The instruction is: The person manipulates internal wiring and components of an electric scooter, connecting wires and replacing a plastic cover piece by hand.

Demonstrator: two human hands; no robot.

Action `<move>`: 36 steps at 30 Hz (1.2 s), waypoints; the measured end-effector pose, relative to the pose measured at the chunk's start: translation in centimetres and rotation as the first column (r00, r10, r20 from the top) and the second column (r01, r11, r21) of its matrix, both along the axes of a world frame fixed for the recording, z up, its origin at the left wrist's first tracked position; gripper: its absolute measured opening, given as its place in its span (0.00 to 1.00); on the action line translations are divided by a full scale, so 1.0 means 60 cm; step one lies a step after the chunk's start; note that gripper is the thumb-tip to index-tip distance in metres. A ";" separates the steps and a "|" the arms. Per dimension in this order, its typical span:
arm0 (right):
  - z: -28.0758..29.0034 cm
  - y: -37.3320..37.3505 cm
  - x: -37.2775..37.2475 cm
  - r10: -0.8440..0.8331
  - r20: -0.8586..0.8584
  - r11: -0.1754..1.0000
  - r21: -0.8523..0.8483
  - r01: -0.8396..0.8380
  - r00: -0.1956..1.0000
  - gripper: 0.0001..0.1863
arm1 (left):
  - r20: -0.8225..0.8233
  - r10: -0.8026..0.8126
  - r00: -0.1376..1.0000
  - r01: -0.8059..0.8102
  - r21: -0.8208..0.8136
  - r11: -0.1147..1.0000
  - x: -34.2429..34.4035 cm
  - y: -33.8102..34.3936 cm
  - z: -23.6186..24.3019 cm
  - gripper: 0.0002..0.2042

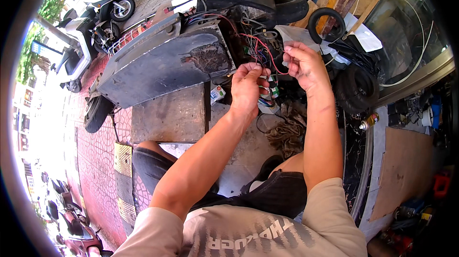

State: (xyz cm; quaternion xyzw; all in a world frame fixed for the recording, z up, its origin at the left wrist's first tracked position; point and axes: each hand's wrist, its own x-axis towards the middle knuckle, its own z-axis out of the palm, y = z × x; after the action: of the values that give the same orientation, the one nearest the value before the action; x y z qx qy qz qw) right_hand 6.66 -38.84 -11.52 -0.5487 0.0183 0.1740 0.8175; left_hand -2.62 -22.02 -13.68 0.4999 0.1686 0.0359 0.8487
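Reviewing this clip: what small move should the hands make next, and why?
Probably bring the right hand in toward the left hand: the left seems to pinch part of the exposed wire bundle, while the right is raised apart, with a red wire looping between them. What the right fingertips hold, if anything, is too small to tell.

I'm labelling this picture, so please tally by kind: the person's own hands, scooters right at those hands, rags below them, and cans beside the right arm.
Hands: 2 (left hand, right hand)
Dark scooter: 1
Brown rag: 1
Yellowish can: 1
Total: 5
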 end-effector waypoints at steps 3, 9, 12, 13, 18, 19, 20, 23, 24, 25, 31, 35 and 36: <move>0.001 0.002 0.001 -0.030 -0.021 0.994 0.104 0.032 0.999 0.09 | -0.003 -0.014 1.000 0.014 -0.042 0.999 -0.002 0.005 0.002 0.03; -0.006 0.002 0.007 0.042 0.012 0.976 0.213 -0.044 0.999 0.13 | 0.013 -0.024 1.000 0.024 -0.029 0.999 -0.003 0.006 -0.007 0.06; -0.002 0.001 0.005 0.058 0.028 0.974 0.220 -0.063 0.998 0.16 | 0.006 -0.024 1.000 0.024 -0.020 0.999 -0.001 0.005 -0.012 0.07; 0.000 0.002 0.004 0.065 0.032 0.976 0.205 -0.070 0.997 0.17 | -0.004 -0.028 1.000 0.028 -0.028 0.999 -0.001 0.005 -0.013 0.07; 0.008 0.006 -0.002 0.092 0.062 0.984 0.148 -0.100 0.994 0.19 | -0.046 -0.033 0.998 0.029 -0.066 0.997 0.000 0.008 -0.011 0.05; 0.006 0.004 -0.001 0.095 0.069 0.985 0.134 -0.104 0.993 0.19 | -0.047 -0.036 0.998 0.032 -0.064 0.997 0.002 0.008 -0.011 0.05; 0.005 0.004 0.000 0.100 0.077 0.987 0.121 -0.109 0.992 0.20 | -0.048 -0.037 0.998 0.034 -0.061 0.998 0.002 0.008 -0.010 0.05; 0.004 0.006 0.000 0.122 0.095 0.989 0.072 -0.129 0.988 0.20 | -0.039 -0.028 0.999 0.028 -0.012 1.000 0.003 0.004 -0.009 0.04; 0.006 0.007 -0.002 0.130 0.100 0.989 0.054 -0.136 0.986 0.20 | -0.036 -0.029 0.999 0.028 -0.013 1.000 0.003 0.004 -0.010 0.04; 0.007 0.009 -0.003 0.133 0.102 0.990 0.030 -0.136 0.986 0.19 | -0.032 -0.029 0.999 0.029 -0.014 0.999 0.003 0.004 -0.011 0.04; 0.005 0.018 -0.007 0.175 0.136 0.982 -0.098 -0.163 0.975 0.19 | -0.026 -0.009 1.000 0.009 0.001 1.000 0.006 -0.002 -0.015 0.06; 0.009 0.029 -0.013 0.188 0.151 0.973 -0.162 -0.163 0.971 0.18 | -0.011 -0.009 1.000 0.009 -0.010 1.000 0.003 -0.001 -0.014 0.08; 0.011 0.030 -0.014 0.181 0.154 0.973 -0.169 -0.154 0.971 0.18 | -0.009 -0.011 1.000 0.011 0.003 1.000 0.001 -0.004 -0.010 0.08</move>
State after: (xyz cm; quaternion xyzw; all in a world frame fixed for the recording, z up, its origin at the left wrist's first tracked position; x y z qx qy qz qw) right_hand 5.82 -37.04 -10.88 -0.6233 -0.0837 0.1935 0.7530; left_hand -2.55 -22.24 -14.29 0.5021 0.1696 0.0295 0.8475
